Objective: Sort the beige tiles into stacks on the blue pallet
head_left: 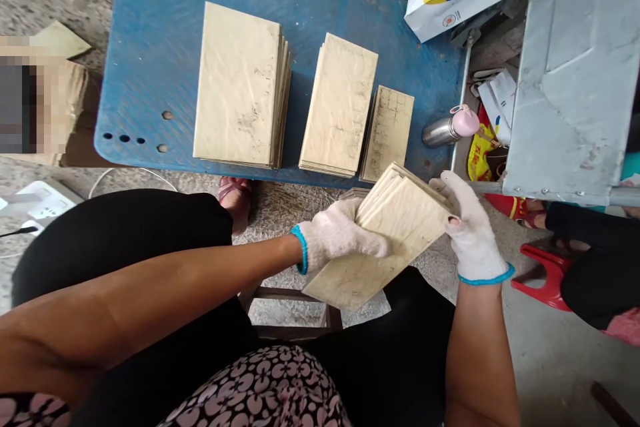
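Above my lap, a stack of thin cream boards point(407, 213) is tilted between my two gloved hands. My left hand point(345, 230) grips it from the left side, with the thumb lying across the top face. At the upper right end my right hand point(470, 227) holds the edges, and a bare fingertip shows through the white glove. One board point(345, 280) sticks out lower left of the others. On the blue table stand a large board stack point(237, 87), a medium board stack point(340, 107) and a small board stack point(389, 133), some with dark marks.
A steel bottle with a pink lid point(450, 125) lies at the right of the blue table point(150, 27). Behind it is a white paper bag point(450, 0). A grey metal surface point(575, 80) and a red stool point(545, 273) with a seated person are at right. A power strip point(47, 203) lies left.
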The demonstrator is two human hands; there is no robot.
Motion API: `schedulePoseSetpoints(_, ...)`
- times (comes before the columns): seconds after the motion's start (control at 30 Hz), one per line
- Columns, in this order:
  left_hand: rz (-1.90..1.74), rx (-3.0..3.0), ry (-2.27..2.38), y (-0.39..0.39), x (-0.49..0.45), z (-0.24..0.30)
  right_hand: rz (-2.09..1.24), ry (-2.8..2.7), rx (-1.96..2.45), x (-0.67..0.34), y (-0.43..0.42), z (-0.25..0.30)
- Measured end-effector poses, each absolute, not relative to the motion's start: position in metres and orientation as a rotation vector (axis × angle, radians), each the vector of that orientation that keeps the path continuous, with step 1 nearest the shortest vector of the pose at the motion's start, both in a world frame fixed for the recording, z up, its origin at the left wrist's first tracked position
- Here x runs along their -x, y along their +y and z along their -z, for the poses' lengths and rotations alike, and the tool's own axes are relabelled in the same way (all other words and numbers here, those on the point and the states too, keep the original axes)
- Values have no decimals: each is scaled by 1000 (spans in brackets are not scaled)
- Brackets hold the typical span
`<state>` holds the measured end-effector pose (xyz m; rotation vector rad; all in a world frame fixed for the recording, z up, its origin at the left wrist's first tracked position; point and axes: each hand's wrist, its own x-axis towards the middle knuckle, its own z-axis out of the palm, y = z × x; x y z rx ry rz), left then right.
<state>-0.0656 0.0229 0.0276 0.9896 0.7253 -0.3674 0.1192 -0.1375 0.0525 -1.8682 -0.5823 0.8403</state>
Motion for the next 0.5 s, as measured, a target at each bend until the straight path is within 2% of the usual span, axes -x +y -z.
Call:
schedulePoseSetpoints(0.27,542,-1551,743,21,102,-26,-1332,-1003,2086,-90,-128,-53)
schedulePoseSetpoints(0.4,640,-1756,679,22,111,-25,-1368,-1133,2244,-71,-127,-52)
schedulePoseSetpoints(0.5,701,-1786,548,28,116,-20,-1422,-1104,2194,-58,-127,-50)
